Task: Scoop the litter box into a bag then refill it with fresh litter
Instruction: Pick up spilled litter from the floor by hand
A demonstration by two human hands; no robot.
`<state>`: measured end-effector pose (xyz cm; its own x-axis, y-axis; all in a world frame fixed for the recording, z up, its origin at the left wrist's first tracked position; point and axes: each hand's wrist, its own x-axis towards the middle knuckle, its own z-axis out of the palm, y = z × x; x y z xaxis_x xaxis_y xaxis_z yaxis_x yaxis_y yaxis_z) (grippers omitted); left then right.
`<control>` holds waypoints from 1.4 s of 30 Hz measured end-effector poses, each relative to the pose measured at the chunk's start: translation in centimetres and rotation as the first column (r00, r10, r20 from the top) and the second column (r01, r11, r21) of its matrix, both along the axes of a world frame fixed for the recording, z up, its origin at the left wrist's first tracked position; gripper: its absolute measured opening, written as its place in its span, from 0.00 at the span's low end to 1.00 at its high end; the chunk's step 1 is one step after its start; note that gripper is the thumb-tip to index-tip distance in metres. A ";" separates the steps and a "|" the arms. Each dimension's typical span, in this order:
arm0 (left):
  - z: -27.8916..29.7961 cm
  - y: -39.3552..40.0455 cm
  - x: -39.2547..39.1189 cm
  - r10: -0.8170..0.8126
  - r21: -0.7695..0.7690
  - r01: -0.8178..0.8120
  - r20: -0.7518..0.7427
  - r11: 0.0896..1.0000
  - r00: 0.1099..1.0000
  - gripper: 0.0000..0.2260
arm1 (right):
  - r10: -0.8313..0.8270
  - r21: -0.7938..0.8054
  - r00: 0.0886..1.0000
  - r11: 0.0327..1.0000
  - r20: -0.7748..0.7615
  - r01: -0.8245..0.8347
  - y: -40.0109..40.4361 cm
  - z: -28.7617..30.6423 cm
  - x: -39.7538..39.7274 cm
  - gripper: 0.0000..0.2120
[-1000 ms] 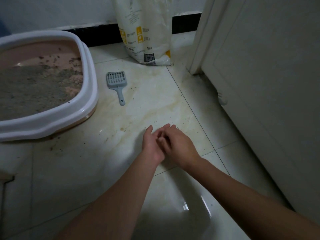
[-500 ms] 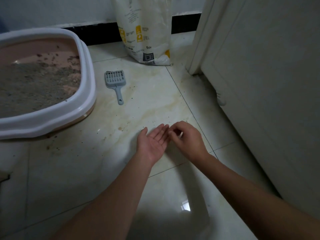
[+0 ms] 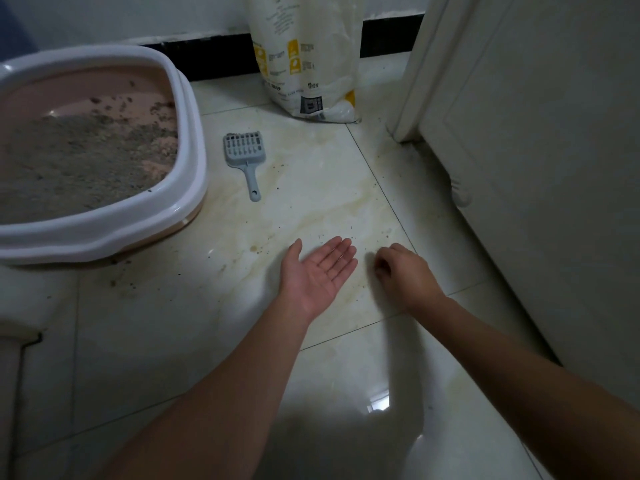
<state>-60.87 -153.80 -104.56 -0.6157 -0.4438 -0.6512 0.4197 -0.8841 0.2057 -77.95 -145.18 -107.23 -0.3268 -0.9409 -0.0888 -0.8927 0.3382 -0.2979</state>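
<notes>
1. I saw the litter box (image 3: 194,161) at far left, grey litter inside.
2. The scoop (image 3: 245,157) lay on the floor (image 3: 311,188) beside it, the litter bag (image 3: 308,57) standing behind.
3. My left hand (image 3: 317,271) was palm up, fingers straight, holding nothing.
4. My right hand (image 3: 403,275) was curled, fingertips down; whether it pinched anything, I couldn't tell.

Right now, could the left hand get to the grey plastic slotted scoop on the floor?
Probably yes: the left hand is open and empty, and only bare tile lies between it and the grey plastic slotted scoop.
</notes>
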 end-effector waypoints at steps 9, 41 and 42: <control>0.6 0.0 0.4 -0.037 -0.018 0.036 -0.069 0.999 0.997 0.31 | 0.031 0.167 0.992 0.986 -0.120 -0.011 -0.8 -0.2 0.6 0.03; 2.2 0.3 0.3 0.100 -0.001 -0.101 -0.050 0.995 0.994 0.27 | -0.149 -0.328 0.968 0.921 0.201 0.209 0.5 2.3 1.7 0.06; 2.6 0.2 0.4 0.106 -0.004 -0.107 -0.068 0.994 0.992 0.27 | -0.184 -0.231 0.968 0.948 0.170 0.221 0.6 1.6 1.0 0.09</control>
